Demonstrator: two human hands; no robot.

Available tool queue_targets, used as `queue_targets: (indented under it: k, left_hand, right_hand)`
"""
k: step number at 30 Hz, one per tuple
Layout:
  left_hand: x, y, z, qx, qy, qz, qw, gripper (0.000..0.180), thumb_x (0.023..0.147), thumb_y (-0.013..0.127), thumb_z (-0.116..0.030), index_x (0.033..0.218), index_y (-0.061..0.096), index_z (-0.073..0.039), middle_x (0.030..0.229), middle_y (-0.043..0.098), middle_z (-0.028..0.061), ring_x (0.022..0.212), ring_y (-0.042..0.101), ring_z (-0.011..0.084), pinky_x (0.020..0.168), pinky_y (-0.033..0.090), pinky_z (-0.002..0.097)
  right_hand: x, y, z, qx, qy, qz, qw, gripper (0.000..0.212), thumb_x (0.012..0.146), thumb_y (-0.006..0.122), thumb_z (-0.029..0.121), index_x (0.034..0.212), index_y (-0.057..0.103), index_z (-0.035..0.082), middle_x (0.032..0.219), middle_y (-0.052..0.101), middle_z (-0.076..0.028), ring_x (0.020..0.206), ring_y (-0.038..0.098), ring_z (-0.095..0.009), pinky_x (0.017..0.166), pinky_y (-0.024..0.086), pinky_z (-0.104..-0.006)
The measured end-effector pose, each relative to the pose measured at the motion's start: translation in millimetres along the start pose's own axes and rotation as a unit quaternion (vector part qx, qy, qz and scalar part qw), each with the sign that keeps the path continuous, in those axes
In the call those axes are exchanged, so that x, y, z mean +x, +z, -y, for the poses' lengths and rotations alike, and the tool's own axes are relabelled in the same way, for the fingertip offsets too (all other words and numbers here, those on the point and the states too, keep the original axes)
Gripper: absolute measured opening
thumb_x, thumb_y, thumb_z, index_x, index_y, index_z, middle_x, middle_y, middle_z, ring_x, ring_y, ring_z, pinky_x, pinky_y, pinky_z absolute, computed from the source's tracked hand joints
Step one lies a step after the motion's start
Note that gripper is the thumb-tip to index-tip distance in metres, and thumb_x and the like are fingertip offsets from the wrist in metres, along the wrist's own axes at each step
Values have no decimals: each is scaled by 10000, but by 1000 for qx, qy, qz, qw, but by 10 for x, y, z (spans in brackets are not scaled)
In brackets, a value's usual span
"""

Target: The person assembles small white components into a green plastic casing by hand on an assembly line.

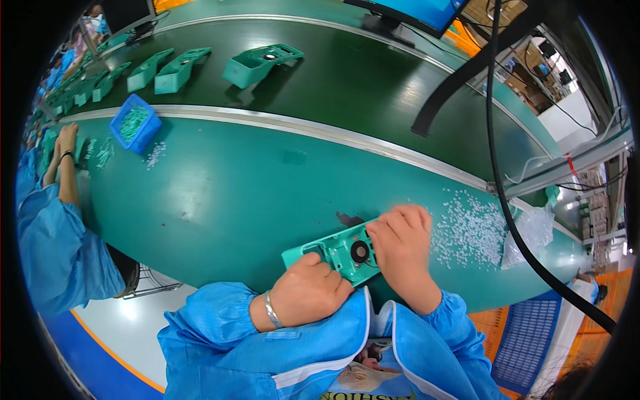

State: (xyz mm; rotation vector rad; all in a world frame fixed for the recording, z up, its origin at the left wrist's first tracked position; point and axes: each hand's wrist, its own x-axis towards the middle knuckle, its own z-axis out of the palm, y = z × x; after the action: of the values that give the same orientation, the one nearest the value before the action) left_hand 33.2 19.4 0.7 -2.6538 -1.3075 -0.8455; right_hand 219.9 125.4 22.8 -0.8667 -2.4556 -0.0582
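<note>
A green plastic housing (343,259) lies at the table's near edge, in front of my body. Inside it is a round black part like a small speaker (360,251), with a thin dark wire beside it. My left hand (307,292) is closed round the housing's near left side, thumb over the rim. At the right end, my right hand (403,247) is closed over the housing, its fingers bent and slightly blurred. Whether the right fingers also hold something small is hidden. Many small whitish plastic pieces (470,230) lie scattered to the right of that hand.
A clear plastic bag (530,233) sits beside the loose pieces. A black cable (497,133) hangs across the right side. On the far belt (347,87) stand several green housings (257,65). At left are a blue bin (137,125) of green parts and a co-worker's arm (67,173).
</note>
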Motion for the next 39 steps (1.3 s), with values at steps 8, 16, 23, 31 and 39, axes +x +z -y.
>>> queue_targets:
  k: [8,16,23,31,39]
  left_hand:
    - [-64,2,-43,8,0,9,1000,116,798,666,-198,735,600,-127,633,517,-2,619,540,160,651,400,338]
    - [-7,34,2,-15,33,2,999,90,766,672,-187,735,606,-134,641,529,-7,621,551,156,668,422,332]
    - [99,-40,114,-8,21,55,998,280,807,763,-247,675,537,-147,625,509,-4,578,517,184,635,402,368]
    - [201,38,-9,1,12,67,998,367,748,817,-230,621,489,-128,573,482,17,551,494,216,632,387,382]
    - [203,-37,6,3,9,76,997,360,740,828,-207,627,499,-116,573,485,23,548,496,230,604,383,396]
  right_hand:
    - [-97,-105,82,-78,-54,22,995,260,767,673,100,1018,734,72,1009,655,-25,1069,597,-271,1053,383,-531]
    - [-221,-234,51,-72,-26,95,993,356,786,650,101,1135,721,96,1054,619,-61,1153,563,-301,1086,372,-566]
    - [-316,-6,-221,85,9,72,994,423,816,646,98,1234,701,139,1076,588,-74,1141,541,-304,1145,324,-603]
    - [-498,-10,-320,61,2,40,997,402,856,612,121,1249,691,149,1141,598,-52,1192,535,-302,1177,311,-589]
    - [-381,-62,-175,-37,-46,103,993,406,857,602,144,1242,667,33,1106,595,-96,1184,541,-298,1180,318,-577]
